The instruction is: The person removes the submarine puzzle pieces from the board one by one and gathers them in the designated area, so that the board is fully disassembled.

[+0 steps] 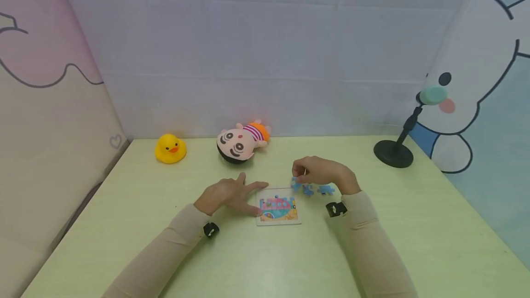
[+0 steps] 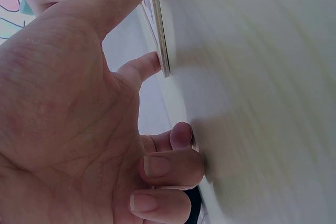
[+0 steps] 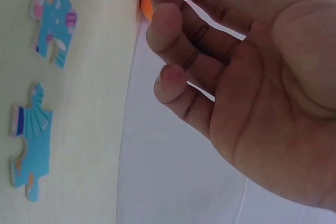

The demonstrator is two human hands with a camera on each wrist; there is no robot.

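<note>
A small framed jigsaw puzzle (image 1: pixel 279 223) with a pink and blue picture lies on the table, its upper part partly unfilled. My left hand (image 1: pixel 229 195) is spread at its left side, thumb and index finger touching the frame's edge; the left wrist view shows the other fingers loosely bent at the tabletop. Between thumb and fingertips, my right hand (image 1: pixel 322 170) pinches a blue puzzle piece (image 1: pixel 295 184) just by the frame's upper right corner. Two loose blue pieces, one smaller (image 3: pixel 55 24) and one longer (image 3: pixel 35 140), lie flat on the table below that hand.
At the back left sits a yellow rubber duck (image 1: pixel 170 149). Beside it, a plush doll (image 1: pixel 240 142) lies on its side behind the puzzle. A black stand with a round base (image 1: pixel 393 153) and green head is at the back right, before the curtain wall (image 1: pixel 265 59).
</note>
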